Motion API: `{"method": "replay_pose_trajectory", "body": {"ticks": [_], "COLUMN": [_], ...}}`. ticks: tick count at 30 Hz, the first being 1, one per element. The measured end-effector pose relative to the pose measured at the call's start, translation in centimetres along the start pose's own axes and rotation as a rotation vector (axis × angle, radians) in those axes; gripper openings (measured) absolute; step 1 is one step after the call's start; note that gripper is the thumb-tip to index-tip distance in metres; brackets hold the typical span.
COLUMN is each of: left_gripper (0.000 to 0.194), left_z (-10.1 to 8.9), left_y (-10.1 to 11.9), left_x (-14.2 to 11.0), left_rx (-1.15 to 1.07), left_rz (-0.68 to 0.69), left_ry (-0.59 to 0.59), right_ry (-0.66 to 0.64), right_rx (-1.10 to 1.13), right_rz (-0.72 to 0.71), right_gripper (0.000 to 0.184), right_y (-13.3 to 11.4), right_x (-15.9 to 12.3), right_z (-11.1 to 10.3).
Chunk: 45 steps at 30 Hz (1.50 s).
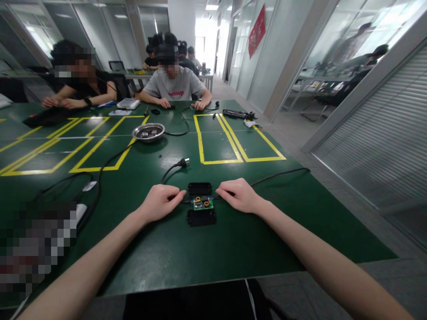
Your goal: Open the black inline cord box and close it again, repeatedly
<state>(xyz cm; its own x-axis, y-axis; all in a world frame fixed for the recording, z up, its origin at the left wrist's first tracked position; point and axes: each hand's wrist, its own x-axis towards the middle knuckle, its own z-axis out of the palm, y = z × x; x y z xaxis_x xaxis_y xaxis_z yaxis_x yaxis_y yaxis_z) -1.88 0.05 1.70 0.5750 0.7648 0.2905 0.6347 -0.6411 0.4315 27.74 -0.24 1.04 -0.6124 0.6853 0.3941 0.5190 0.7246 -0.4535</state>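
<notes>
A small green circuit board [203, 204] with copper-wound coils lies between my hands. One black plastic case half [199, 188] sits just beyond it, and the other case half [201, 218] is on the near side. My left hand [162, 202] is closed around the black cord at the board's left; this cord runs out behind the hand to a black plug [183, 163]. On the other side, my right hand [240, 195] pinches a second black cable [282, 175], which trails off to the right. The fingers hide part of both cables.
A metal bowl [148, 133] with metal parts stands farther left on the green table [160, 258]. Yellow tape [222, 162] marks rectangles. A black tripod [238, 114] lies far right. Two people sit opposite, one in a grey shirt [176, 86]. Cables and a blurred-out object lie left.
</notes>
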Motion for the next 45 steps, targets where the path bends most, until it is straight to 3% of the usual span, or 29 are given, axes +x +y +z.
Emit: {"method": "replay_pose_trajectory", "body": {"ticks": [4,10,18,26,33,45], "left_gripper": [0.050,0.051,0.053,0.049,0.049,0.046], "left_z": [-0.1,0.2,0.6,1.5,1.8,1.9], "left_y": [0.3,0.2,-0.1,0.8,1.2,1.5], "left_x": [-0.3,-0.8,-0.7,-0.7,-0.7,-0.6], "left_rx": [-0.031,-0.036,0.065,0.064,0.078,0.086], "left_rz": [0.088,0.136,0.085,0.058,0.044,-0.017], "left_ry": [0.023,-0.046,-0.007,-0.081,-0.085,-0.103], "right_ry": [0.054,-0.050,-0.003,-0.187,-0.271,-0.324], "right_rx": [0.001,0.029,-0.044,-0.032,0.013,-0.272], "right_rz": [-0.094,-0.142,-0.086,0.001,0.064,0.152], "right_gripper": [0.032,0.030,0.029,0.028,0.016,0.024], "right_y": [-0.8,-1.6,-1.1,-1.5,-1.5,-2.9], "right_x": [-0.4,-0.5,-0.2,0.2,0.3,0.7], "right_z": [0.2,1.0,1.1,0.8,0.7,1.0]}}
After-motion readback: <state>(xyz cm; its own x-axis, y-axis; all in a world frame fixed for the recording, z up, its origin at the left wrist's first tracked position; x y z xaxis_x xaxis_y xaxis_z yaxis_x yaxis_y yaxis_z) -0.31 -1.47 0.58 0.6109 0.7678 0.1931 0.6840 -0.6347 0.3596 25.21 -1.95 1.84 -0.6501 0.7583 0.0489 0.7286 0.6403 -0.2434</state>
